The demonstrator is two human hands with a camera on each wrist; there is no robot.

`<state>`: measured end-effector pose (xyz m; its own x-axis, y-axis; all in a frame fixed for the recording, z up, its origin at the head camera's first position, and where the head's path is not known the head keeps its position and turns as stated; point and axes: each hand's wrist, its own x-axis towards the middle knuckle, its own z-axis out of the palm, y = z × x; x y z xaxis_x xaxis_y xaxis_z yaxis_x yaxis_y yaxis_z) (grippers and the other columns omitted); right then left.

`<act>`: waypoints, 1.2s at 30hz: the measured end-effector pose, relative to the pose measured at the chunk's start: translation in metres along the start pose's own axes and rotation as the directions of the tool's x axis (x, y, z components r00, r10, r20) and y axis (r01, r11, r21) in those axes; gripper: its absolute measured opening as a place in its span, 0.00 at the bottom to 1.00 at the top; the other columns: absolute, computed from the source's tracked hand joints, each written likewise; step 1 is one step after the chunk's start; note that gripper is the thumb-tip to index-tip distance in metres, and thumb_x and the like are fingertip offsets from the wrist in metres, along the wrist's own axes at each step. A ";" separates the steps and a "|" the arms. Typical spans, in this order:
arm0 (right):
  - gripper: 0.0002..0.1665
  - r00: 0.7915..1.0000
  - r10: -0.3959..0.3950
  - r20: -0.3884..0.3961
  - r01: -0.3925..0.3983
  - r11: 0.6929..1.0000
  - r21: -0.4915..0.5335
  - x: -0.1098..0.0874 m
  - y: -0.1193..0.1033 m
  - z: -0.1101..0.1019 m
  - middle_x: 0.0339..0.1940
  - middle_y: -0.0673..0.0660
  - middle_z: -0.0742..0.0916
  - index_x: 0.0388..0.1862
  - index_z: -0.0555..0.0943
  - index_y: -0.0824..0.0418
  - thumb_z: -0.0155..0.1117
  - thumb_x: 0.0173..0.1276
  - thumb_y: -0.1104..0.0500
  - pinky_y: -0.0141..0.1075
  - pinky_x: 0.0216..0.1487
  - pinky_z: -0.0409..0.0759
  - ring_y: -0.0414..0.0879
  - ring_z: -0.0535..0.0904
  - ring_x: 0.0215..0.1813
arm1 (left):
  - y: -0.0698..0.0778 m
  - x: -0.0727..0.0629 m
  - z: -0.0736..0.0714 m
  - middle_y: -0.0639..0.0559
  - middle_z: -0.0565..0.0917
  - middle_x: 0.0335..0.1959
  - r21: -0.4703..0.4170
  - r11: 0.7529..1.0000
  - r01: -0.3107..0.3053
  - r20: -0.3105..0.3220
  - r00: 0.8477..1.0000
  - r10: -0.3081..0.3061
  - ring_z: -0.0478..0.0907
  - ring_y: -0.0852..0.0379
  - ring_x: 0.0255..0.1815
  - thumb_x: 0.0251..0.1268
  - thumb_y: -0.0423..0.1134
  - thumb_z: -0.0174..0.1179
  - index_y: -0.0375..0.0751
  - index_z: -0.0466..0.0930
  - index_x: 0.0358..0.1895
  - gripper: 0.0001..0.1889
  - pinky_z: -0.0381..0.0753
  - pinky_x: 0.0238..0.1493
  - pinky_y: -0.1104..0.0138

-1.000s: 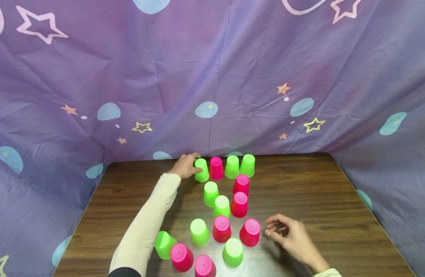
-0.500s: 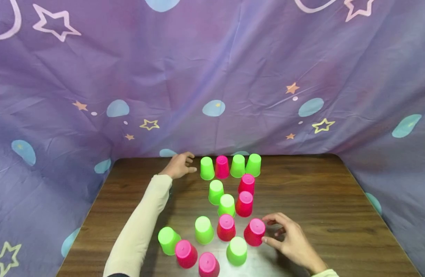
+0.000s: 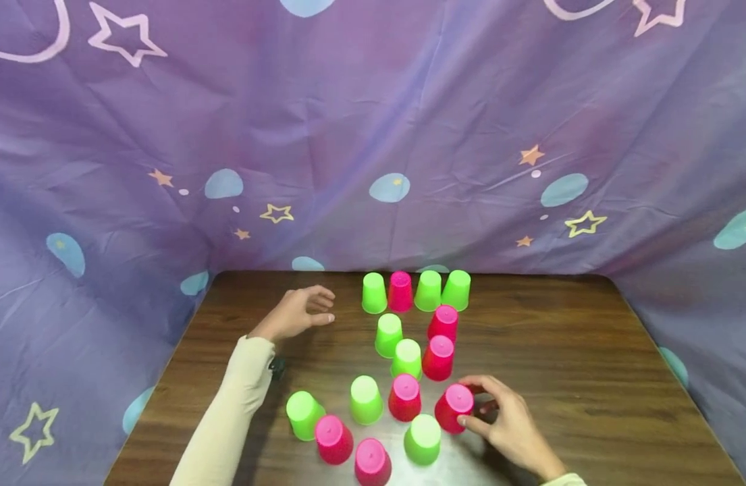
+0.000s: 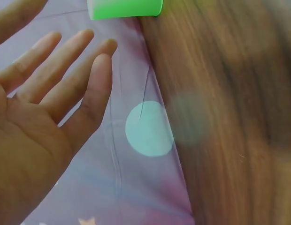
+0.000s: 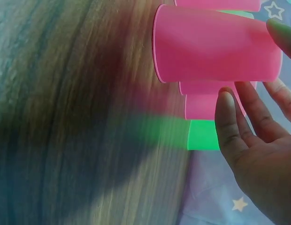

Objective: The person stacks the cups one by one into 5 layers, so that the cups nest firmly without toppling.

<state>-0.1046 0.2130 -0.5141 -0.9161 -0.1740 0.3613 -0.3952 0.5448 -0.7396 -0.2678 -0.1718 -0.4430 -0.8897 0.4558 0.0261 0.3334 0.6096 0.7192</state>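
Note:
Upside-down green and pink plastic cups stand on a wooden table. My right hand (image 3: 508, 424) is at the right-most pink cup (image 3: 454, 409) of the nearer group, thumb on its near side and index finger behind its top. In the right wrist view this pink cup (image 5: 216, 47) lies between the thumb and the other fingers. Near the back left, my left hand (image 3: 296, 312) hovers with fingers loosely bent and nothing in them. Its nearest cup is the green cup (image 3: 374, 293) at the left end of the back row, a short gap away.
Along the back edge, a pink cup (image 3: 400, 292) and two green cups continue the row. More cups run toward the front, among them a light green cup (image 3: 422, 440) and a pink cup (image 3: 373, 462). A purple starry cloth (image 3: 324, 135) hangs behind the wooden table (image 3: 567, 351).
My left hand has let go of the green cup at the back left and drawn back toward me. The right hand has moved left onto the pink cup. The head view has shifted slightly.

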 end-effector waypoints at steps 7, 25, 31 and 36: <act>0.33 0.999 -0.029 -0.029 0.028 0.999 -0.020 0.000 0.001 0.001 0.42 0.52 0.89 0.50 0.84 0.57 0.85 0.41 0.67 0.32 0.33 0.84 0.28 0.80 0.45 | -0.008 -0.049 0.010 0.38 0.88 0.50 -0.077 0.996 -0.034 0.013 0.999 0.035 0.85 0.36 0.53 0.63 0.36 0.69 0.36 0.79 0.55 0.19 0.85 0.54 0.48; 0.31 0.997 0.040 -0.066 -0.042 0.999 -0.023 0.006 0.002 -0.005 0.43 0.53 0.89 0.49 0.84 0.56 0.84 0.43 0.66 0.31 0.32 0.83 0.26 0.78 0.44 | -0.031 -0.138 0.047 0.28 0.84 0.54 -0.346 0.936 -0.057 -0.072 0.997 0.034 0.85 0.53 0.54 0.66 0.34 0.65 0.28 0.76 0.59 0.21 0.84 0.50 0.70; 0.30 0.992 0.051 -0.116 -0.055 0.998 -0.033 0.013 0.007 -0.008 0.43 0.55 0.89 0.49 0.84 0.57 0.84 0.43 0.67 0.31 0.31 0.83 0.24 0.78 0.43 | -0.029 -0.152 0.060 0.31 0.84 0.54 -0.362 0.930 -0.062 -0.186 0.983 -0.007 0.84 0.64 0.53 0.71 0.34 0.60 0.35 0.79 0.57 0.15 0.83 0.54 0.70; 0.30 0.988 0.043 -0.149 -0.051 0.998 -0.048 0.019 0.013 -0.011 0.41 0.55 0.89 0.48 0.85 0.57 0.84 0.43 0.67 0.30 0.31 0.83 0.24 0.78 0.41 | -0.028 -0.160 0.070 0.34 0.85 0.55 -0.381 0.923 -0.052 -0.237 0.970 -0.044 0.82 0.69 0.55 0.69 0.33 0.62 0.39 0.81 0.56 0.14 0.83 0.53 0.70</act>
<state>-0.1261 0.2254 -0.5106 -0.9117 -0.0261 0.4100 -0.3446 0.5919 -0.7286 -0.1135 -0.2166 -0.5158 -0.9520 0.2617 0.1587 0.2348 0.2919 0.9272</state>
